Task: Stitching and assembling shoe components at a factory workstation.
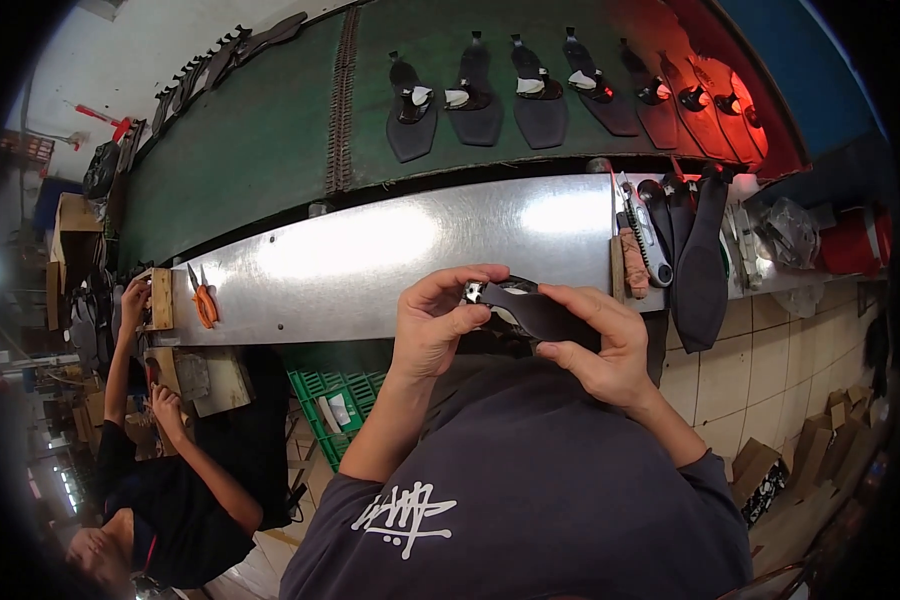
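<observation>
A dark sandal sole [542, 312] with a curved black part and a small shiny metallic piece is held in front of my chest, just off the near edge of the steel ledge. My left hand [432, 322] pinches it between thumb and fingers at the end with the shiny piece. At the other end my right hand [610, 350] grips it, thumb below and fingers above. Something pale shows between the sole and the upper part; its kind is unclear. My fingers hide parts of both ends.
Beyond the steel ledge [470, 215] lies a green conveyor belt [240, 150] with a row of similar sandals [475, 95], some under red light. Orange-handled pliers [205, 305], a utility knife [650, 240] and dark soles [700, 270] lie along the ledge. A co-worker's hand [167, 408] is at left.
</observation>
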The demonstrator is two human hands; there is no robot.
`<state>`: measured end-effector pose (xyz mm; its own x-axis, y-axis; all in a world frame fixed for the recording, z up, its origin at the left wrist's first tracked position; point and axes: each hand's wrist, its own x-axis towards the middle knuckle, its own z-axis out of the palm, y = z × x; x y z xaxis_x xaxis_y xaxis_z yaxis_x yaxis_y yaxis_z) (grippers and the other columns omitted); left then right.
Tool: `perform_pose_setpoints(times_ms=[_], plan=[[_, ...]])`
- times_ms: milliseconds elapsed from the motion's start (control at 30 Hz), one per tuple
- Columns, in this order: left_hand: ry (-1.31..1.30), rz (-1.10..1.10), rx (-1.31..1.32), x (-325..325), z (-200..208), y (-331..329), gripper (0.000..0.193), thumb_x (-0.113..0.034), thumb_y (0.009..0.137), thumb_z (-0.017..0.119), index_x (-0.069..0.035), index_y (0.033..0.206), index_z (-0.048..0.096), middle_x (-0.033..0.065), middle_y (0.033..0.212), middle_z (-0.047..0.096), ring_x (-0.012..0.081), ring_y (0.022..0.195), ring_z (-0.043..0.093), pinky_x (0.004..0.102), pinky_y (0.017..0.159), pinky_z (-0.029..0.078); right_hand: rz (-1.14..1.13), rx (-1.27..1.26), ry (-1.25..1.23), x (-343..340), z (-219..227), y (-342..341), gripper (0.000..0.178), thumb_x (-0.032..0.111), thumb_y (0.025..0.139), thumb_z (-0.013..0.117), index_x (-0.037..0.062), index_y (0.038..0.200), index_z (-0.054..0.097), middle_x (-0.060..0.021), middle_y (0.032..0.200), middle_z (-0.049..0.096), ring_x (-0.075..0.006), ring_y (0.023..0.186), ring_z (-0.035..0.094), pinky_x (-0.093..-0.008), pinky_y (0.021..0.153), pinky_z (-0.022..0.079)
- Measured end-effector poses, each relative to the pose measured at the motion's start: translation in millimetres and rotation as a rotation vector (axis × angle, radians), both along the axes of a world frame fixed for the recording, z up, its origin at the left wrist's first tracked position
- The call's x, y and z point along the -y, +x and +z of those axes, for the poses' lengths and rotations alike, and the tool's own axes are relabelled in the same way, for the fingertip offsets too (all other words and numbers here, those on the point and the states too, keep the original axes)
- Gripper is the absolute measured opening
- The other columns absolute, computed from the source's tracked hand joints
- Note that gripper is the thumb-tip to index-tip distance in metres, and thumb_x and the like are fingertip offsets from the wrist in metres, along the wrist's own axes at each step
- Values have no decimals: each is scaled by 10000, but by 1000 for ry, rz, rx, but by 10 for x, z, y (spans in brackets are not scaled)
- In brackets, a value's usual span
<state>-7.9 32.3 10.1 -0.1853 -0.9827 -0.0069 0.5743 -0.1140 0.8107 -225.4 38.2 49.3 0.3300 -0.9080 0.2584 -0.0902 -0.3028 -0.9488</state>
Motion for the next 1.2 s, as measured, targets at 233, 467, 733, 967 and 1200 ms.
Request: perform_pose_setpoints(times_ms=[233,467,733,967,1200], plan=[[13,-15,-11,11,-15,-15,319,60,759,680,8,1070,637,209,1168,616,230,1028,627,320,851,535,3,-6,-7,22,-27,0,465,-16,689,723,-17,1145,630,-140,1018,663,-206,911,635,-284,810,480],[21,-16,20,6,-24,-10,320,73,759,669,17,1072,641,211,1159,620,232,1029,627,329,871,528,12,-22,13,28,5,-12,460,-22,699,706,-15,1153,628,-133,984,661,-195,869,633,-275,779,476],[-127,28,143,-16,26,-51,327,88,745,673,39,1068,650,230,1178,604,255,1061,610,333,886,506,5,-119,-52,45,63,-22,451,15,733,719,7,1174,624,-113,872,631,-193,733,614,-277,650,479],[-243,-14,209,-3,-25,26,334,131,717,627,57,1041,668,266,1182,591,270,1064,609,311,826,532,60,-356,-181,92,205,-63,479,93,732,738,47,1192,615,-100,873,605,-238,748,597,-326,648,482],[-235,-11,280,-48,-109,84,353,148,673,603,53,1002,688,276,1182,591,261,1051,614,288,809,533,74,-355,-141,60,192,-67,517,81,701,748,33,1192,593,-114,896,606,-265,802,609,-345,688,485]])
